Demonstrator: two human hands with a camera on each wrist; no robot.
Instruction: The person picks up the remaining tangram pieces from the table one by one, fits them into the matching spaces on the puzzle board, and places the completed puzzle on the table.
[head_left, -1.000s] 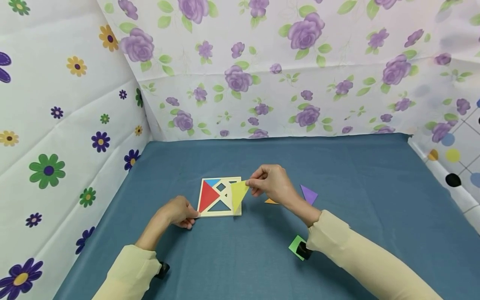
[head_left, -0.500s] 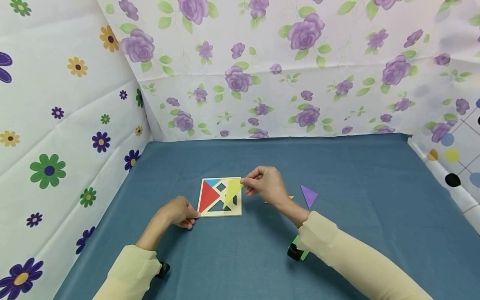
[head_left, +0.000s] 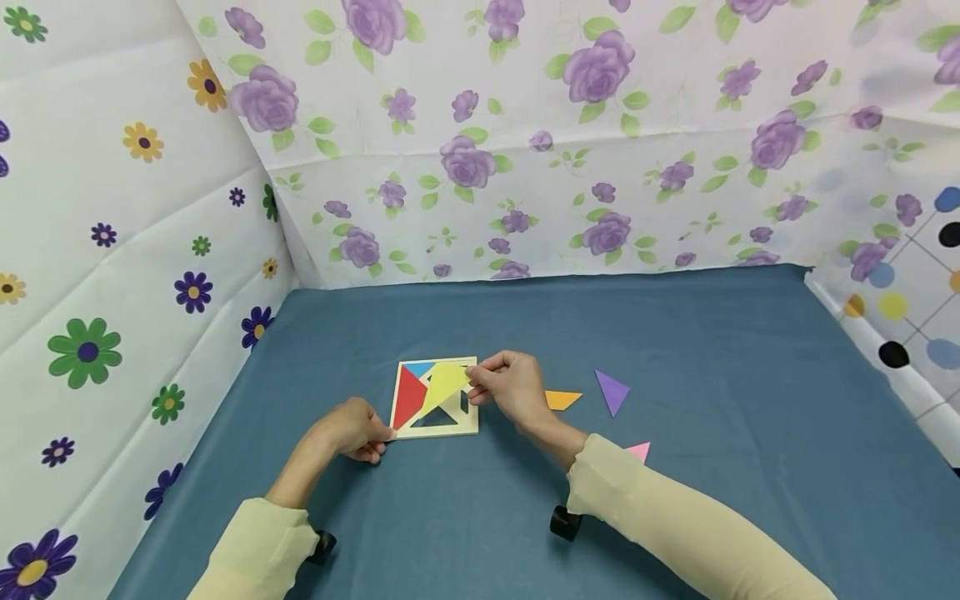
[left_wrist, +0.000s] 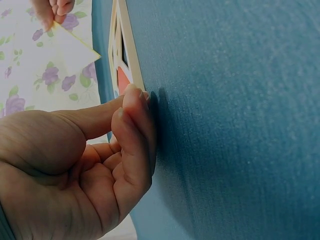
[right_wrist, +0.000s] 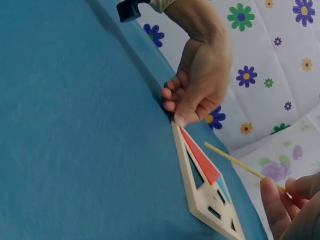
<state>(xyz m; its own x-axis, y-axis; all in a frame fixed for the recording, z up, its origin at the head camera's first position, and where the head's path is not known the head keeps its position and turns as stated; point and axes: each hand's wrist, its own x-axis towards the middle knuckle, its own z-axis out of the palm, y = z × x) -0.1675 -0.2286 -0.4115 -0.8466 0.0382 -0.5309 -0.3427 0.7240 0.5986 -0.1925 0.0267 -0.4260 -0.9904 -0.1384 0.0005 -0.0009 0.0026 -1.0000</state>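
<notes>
A wooden tangram board [head_left: 442,432] lies on the blue cloth, with a red triangle [head_left: 408,400] and a blue piece [head_left: 416,368] set in its left part. At its near left corner, my left hand [head_left: 351,429] pinches the frame between thumb and fingers; the left wrist view shows this hand [left_wrist: 95,165] close up. My right hand [head_left: 513,387] pinches one corner of a large yellow triangle [head_left: 446,385]. From the right wrist view, the yellow triangle [right_wrist: 235,161] appears edge-on, raised and tilted above the board [right_wrist: 200,205]. Several cut-outs in the board show the blue cloth through them.
Right of the board lie an orange piece [head_left: 564,400] and a purple triangle [head_left: 613,392]. A pink piece [head_left: 640,452] is partly covered by the right sleeve [head_left: 622,483]. Flowered cloths hang behind and at the left of the table.
My right hand has carried the yellow triangle leftward over the board. The green piece is now hidden by the right arm, and the pink one has come into sight. My left hand stays at the corner.
</notes>
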